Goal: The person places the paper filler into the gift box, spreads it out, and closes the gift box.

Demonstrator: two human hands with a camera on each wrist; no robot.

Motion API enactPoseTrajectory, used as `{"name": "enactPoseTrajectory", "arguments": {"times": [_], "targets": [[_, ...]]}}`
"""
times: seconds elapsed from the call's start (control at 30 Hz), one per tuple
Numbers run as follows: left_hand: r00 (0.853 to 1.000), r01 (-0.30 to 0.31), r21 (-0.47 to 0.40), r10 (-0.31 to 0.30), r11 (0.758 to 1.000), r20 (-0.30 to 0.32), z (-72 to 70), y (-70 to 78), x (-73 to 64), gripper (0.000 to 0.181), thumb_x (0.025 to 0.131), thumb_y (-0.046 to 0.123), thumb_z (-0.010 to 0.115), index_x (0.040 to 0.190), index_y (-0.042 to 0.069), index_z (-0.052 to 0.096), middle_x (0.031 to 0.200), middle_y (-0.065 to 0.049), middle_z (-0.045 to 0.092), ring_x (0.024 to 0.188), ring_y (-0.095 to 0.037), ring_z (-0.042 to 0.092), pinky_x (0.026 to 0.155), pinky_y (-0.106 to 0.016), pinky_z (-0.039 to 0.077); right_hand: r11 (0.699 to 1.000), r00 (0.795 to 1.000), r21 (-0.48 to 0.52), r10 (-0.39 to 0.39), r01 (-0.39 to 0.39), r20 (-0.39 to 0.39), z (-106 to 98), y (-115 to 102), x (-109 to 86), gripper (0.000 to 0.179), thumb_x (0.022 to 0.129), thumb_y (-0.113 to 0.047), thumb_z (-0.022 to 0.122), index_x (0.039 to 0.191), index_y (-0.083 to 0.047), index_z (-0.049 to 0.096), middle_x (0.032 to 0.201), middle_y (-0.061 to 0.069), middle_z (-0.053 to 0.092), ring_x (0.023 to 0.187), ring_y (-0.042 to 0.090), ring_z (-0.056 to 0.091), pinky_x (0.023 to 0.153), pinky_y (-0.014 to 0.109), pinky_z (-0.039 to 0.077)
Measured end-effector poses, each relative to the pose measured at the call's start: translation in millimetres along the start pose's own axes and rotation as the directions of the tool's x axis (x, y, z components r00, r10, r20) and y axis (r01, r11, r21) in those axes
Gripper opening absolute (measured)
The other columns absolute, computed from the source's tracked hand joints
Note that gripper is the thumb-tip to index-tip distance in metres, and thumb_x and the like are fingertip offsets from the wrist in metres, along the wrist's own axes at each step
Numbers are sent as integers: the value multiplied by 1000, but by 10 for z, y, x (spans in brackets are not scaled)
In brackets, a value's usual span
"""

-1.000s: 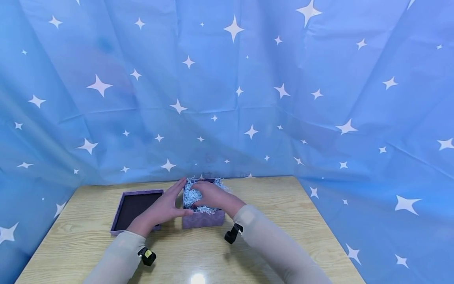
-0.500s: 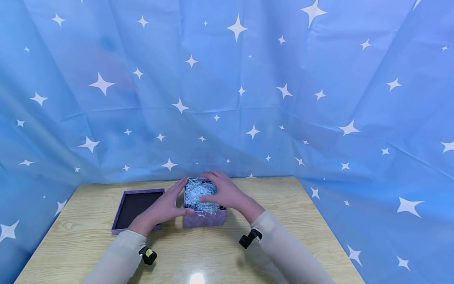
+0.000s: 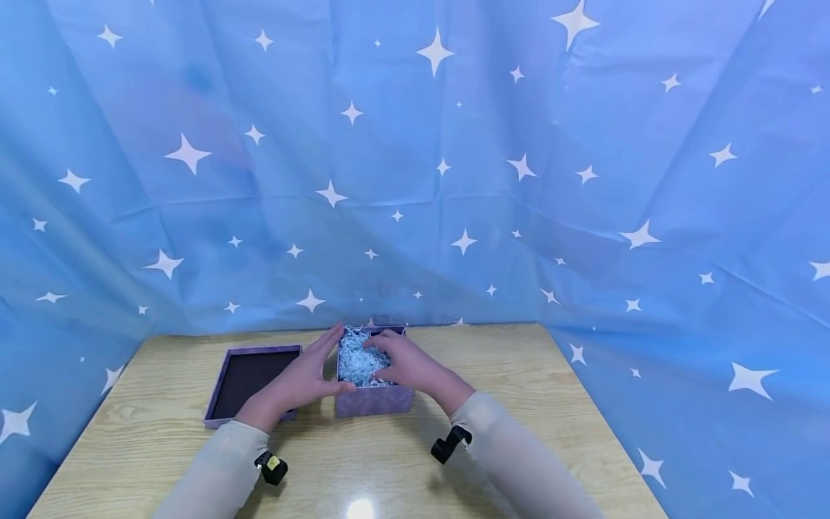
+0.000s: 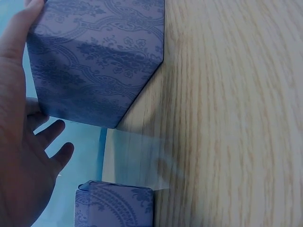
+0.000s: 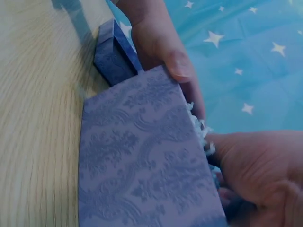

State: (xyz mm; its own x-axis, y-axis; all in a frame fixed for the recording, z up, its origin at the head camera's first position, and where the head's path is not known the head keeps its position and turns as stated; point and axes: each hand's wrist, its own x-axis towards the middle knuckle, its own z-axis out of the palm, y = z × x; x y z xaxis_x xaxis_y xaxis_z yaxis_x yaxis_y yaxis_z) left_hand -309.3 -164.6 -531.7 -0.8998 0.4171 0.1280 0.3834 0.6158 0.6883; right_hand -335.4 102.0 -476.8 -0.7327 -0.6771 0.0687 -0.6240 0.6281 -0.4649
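A purple patterned box [image 3: 374,405] stands on the table, filled with pale blue shredded paper [image 3: 357,360]. My left hand [image 3: 298,382] holds the box by its left side, thumb at the near corner and fingers toward the far corner. In the left wrist view the box [image 4: 99,61] sits between that thumb and index finger, the other fingers loose. My right hand [image 3: 415,364] reaches over the right wall, its thumb and fingers spread apart on the paper. In the right wrist view its fingertips are partly hidden behind the box's edge [image 5: 147,156].
The box's lid [image 3: 214,393] lies inside up to the left, its dark interior showing, partly behind my left forearm. A wooden table [image 3: 363,468] carries everything. A blue star-printed curtain [image 3: 415,180] hangs right behind its far edge.
My right hand lifted off the paper toward the box's right rim, then came back left and down into the box. The left hand has stayed on the box.
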Motion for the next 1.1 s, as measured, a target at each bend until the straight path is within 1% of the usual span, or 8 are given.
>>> {"name": "enactPoseTrajectory", "arguments": {"times": [0.07, 0.2, 0.3, 0.53, 0.67, 0.77, 0.9, 1.1], "targets": [[1000, 0, -6, 0, 1000, 1, 11, -2, -1, 124, 91, 67, 84, 180, 21, 11, 186, -11, 8, 167, -44, 16, 122, -76, 30, 1000, 999, -25, 16, -15, 34, 34, -36, 51, 53, 98, -9, 87, 149, -11, 69, 144, 7, 67, 122, 22, 67, 95, 33, 59], [1000, 8, -11, -8, 1000, 2, 5, -1, -14, 122, 93, 65, 84, 181, 23, 10, 186, -11, 7, 167, -45, 16, 122, -77, 30, 992, 992, -116, 67, -54, 106, 95, -119, 189, 51, 101, -10, 85, 150, -13, 70, 149, 3, 68, 140, 23, 61, 107, 35, 56], [1000, 4, -19, -4, 1000, 1, -9, 10, -29, 121, 93, 62, 85, 180, 21, 10, 186, -11, 7, 167, -46, 16, 122, -77, 30, 979, 979, -185, 114, -83, 167, 135, -156, 290, 54, 102, -11, 84, 153, -13, 67, 154, 2, 66, 146, 22, 57, 114, 36, 52], [1000, -10, -38, 10, 999, -5, -22, 10, -38, 122, 92, 63, 86, 180, 19, 13, 186, -11, 9, 167, -44, 17, 124, -75, 28, 962, 947, -238, 197, -136, 253, 198, -128, 415, 59, 104, -10, 80, 160, -13, 61, 160, 2, 61, 147, 20, 57, 118, 35, 49], [1000, -6, -42, 6, 999, 5, -12, 9, -24, 123, 92, 63, 86, 180, 20, 12, 186, -10, 7, 168, -42, 17, 124, -73, 30, 962, 958, -230, 197, -147, 210, 94, -193, 369, 55, 102, -14, 84, 154, -14, 67, 154, 2, 66, 142, 21, 61, 113, 36, 53], [1000, -5, -34, 5, 999, 5, -22, 19, -24, 124, 92, 63, 86, 180, 20, 11, 186, -9, 7, 168, -42, 17, 124, -72, 31, 969, 979, -202, 167, -142, 113, -2, -248, 321, 57, 97, -21, 90, 150, -15, 70, 149, 3, 68, 140, 24, 61, 110, 38, 55], [1000, -7, -24, 7, 1000, 0, -34, 20, -27, 124, 92, 63, 85, 180, 18, 11, 186, -11, 7, 168, -43, 16, 124, -73, 30, 975, 993, -195, 112, -105, 26, -18, -246, 318, 71, 94, -31, 93, 157, -18, 63, 151, 4, 62, 144, 26, 57, 112, 40, 54], [1000, -5, -38, 6, 999, 13, -17, -2, -16, 123, 92, 65, 85, 180, 22, 10, 186, -7, 6, 168, -40, 15, 125, -73, 30, 981, 991, -177, 101, -85, 89, 110, -173, 388, 75, 100, -29, 88, 165, -18, 54, 167, 6, 51, 157, 27, 46, 118, 40, 49]]}}
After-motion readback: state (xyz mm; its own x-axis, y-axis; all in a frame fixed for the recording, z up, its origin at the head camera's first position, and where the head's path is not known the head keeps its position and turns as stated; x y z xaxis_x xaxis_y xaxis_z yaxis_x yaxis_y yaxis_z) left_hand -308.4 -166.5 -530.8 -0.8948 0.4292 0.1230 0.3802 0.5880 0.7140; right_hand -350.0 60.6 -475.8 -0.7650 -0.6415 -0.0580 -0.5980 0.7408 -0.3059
